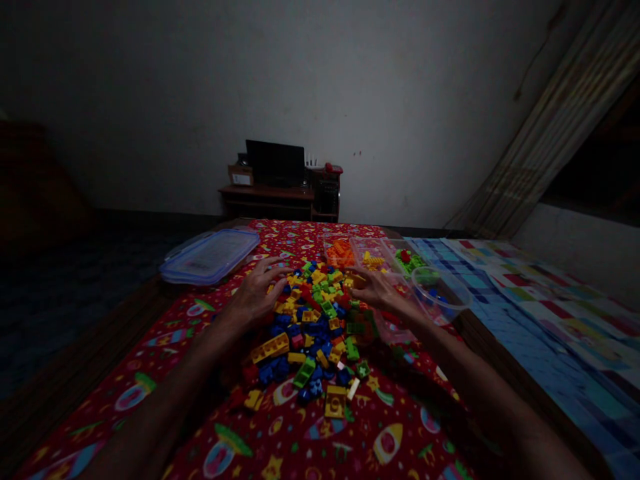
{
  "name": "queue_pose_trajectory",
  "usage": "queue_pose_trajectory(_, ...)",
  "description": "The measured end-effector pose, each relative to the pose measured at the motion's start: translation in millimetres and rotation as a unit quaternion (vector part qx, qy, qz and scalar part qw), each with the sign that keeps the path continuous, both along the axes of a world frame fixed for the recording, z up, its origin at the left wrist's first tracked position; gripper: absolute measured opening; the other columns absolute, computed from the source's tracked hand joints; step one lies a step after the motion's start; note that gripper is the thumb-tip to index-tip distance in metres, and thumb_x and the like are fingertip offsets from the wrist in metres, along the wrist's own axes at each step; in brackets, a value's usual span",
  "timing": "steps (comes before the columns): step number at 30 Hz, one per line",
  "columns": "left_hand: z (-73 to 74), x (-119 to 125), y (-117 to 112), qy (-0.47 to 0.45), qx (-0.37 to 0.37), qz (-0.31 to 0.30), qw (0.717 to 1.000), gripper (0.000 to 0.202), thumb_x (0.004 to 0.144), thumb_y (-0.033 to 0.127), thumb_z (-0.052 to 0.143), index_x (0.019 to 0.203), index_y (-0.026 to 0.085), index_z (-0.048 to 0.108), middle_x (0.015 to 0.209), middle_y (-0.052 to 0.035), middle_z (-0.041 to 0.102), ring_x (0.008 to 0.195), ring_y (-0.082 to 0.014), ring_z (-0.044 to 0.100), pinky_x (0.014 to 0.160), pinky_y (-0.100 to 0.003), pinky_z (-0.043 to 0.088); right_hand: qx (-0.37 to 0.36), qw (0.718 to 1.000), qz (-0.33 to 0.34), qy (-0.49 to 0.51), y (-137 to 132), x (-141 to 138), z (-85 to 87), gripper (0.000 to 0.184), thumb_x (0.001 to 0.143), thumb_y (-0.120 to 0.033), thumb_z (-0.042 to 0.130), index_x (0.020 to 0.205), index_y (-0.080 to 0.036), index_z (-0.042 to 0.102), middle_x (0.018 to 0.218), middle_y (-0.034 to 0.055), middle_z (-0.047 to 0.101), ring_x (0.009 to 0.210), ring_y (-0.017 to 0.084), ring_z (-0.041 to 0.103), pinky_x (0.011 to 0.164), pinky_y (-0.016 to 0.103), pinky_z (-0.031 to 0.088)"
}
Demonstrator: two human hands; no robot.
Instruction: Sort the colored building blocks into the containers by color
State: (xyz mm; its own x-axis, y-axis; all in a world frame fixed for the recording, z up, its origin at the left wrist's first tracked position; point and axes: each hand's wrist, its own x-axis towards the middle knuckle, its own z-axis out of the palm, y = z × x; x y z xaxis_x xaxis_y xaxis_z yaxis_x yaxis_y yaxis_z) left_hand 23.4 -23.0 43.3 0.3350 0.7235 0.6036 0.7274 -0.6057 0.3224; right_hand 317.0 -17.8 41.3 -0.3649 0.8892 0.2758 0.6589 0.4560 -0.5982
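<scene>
A heap of toy building bricks [315,320] in yellow, blue, green and red lies spread over the red patterned tablecloth [280,440]. At the heap's left edge is my left hand [260,288], its thumb and fingers apart, with nothing seen in it. My right hand [376,291] is at the right edge, thumb and fingers curled around a yellow brick [357,281], which is dim and partly hidden. Beyond that hand, clear trays hold sorted pieces: orange bricks [341,253], yellow bricks [373,261] and green bricks [410,261].
Clear lids with blue rims [213,257] are stacked at the left of the table. A round clear tub [443,290] with blue pieces stands right, near my right forearm. Beside the table is a bed with a checked cover [540,287]. A monitor [275,162] stands on a desk behind.
</scene>
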Motion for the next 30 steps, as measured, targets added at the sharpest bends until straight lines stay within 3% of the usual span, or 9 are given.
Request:
queue_pose_trajectory(4, -1.7, 0.0, 0.6, 0.008, -0.010, -0.001, 1.000, 0.033, 0.089, 0.034, 0.039, 0.105, 0.019, 0.064, 0.123, -0.0099, 0.053, 0.117, -0.0241, 0.050, 0.102, -0.045, 0.041, -0.094, 0.987, 0.005, 0.133, 13.8, 4.2, 14.3, 0.053, 0.074, -0.025, 0.061, 0.127, -0.019, 0.056, 0.119, 0.0107, 0.063, 0.093, 0.019, 0.063, 0.080, 0.035, 0.051)
queue_pose_trajectory(6, -2.0, -0.4, 1.0, 0.009, -0.012, -0.005, 1.000, 0.034, 0.089, 0.034, 0.039, 0.105, 0.019, 0.064, 0.123, -0.0101, 0.053, 0.117, -0.0246, 0.050, 0.101, -0.046, 0.041, -0.099, 0.983, -0.012, 0.153, 24.1, 11.1, 17.4, 0.054, 0.074, -0.026, 0.061, 0.127, -0.018, 0.055, 0.117, 0.0109, 0.064, 0.091, 0.019, 0.063, 0.078, 0.033, 0.052)
queue_pose_trajectory(10, -3.3, -2.5, 2.7, 0.011, -0.012, -0.004, 1.000, 0.034, 0.088, 0.034, 0.039, 0.105, 0.019, 0.064, 0.123, -0.0100, 0.053, 0.116, -0.0251, 0.051, 0.100, -0.047, 0.042, 0.004, 0.991, -0.125, 0.054, 55.1, 24.8, 25.3, 0.056, 0.069, -0.017, 0.060, 0.125, -0.014, 0.058, 0.106, 0.0111, 0.068, 0.086, 0.020, 0.064, 0.074, 0.032, 0.051)
queue_pose_trajectory(13, -5.3, -3.9, 4.6, 0.008, -0.004, 0.002, 1.000, 0.033, 0.088, 0.034, 0.039, 0.104, 0.019, 0.064, 0.123, -0.0105, 0.054, 0.117, -0.0260, 0.051, 0.100, -0.048, 0.042, 0.084, 0.975, -0.198, -0.058, 80.4, 33.4, 32.7, 0.052, 0.069, -0.015, 0.058, 0.121, -0.012, 0.060, 0.104, 0.0127, 0.068, 0.090, 0.023, 0.063, 0.079, 0.033, 0.049)
queue_pose_trajectory(18, -9.5, -5.8, 7.7, 0.008, 0.007, 0.002, 1.000, 0.030, 0.088, 0.034, 0.040, 0.102, 0.021, 0.064, 0.122, -0.0091, 0.055, 0.117, -0.0249, 0.051, 0.101, -0.048, 0.041, 0.103, 0.953, -0.230, -0.167, 112.2, 46.1, 28.3, 0.052, 0.071, -0.012, 0.054, 0.123, -0.011, 0.058, 0.107, 0.0143, 0.068, 0.098, 0.026, 0.061, 0.083, 0.032, 0.046)
queue_pose_trajectory(24, -11.5, -6.7, 8.6, 0.011, 0.010, 0.012, 1.000, 0.030, 0.088, 0.033, 0.040, 0.102, 0.020, 0.064, 0.123, -0.0098, 0.054, 0.117, -0.0246, 0.051, 0.101, -0.047, 0.042, 0.120, 0.951, -0.192, -0.210, 118.2, 36.8, 15.6, 0.049, 0.073, -0.012, 0.048, 0.120, -0.009, 0.059, 0.100, 0.0158, 0.068, 0.089, 0.023, 0.061, 0.076, 0.030, 0.045)
queue_pose_trajectory(27, -10.8, -5.7, 7.7, 0.012, -0.002, 0.006, 1.000, 0.030, 0.088, 0.033, 0.040, 0.101, 0.021, 0.064, 0.124, -0.0090, 0.054, 0.117, -0.0247, 0.051, 0.102, -0.047, 0.041, 0.116, 0.968, -0.081, -0.205, 103.5, 21.6, 12.8, 0.035, 0.071, -0.010, 0.044, 0.096, -0.010, 0.069, 0.079, 0.0094, 0.068, 0.070, 0.016, 0.057, 0.064, 0.025, 0.041)
queue_pose_trajectory(30, -11.0, -4.3, 7.0, 0.010, -0.011, 0.006, 1.000, 0.030, 0.088, 0.032, 0.040, 0.100, 0.020, 0.065, 0.124, -0.0091, 0.054, 0.118, -0.0256, 0.050, 0.101, -0.048, 0.042, 0.100, 0.970, 0.014, -0.223, 83.5, 9.0, 9.0, 0.023, 0.070, -0.009, 0.043, 0.070, -0.011, 0.066, 0.062, 0.0036, 0.059, 0.055, 0.010, 0.043, 0.055, 0.022, 0.032)
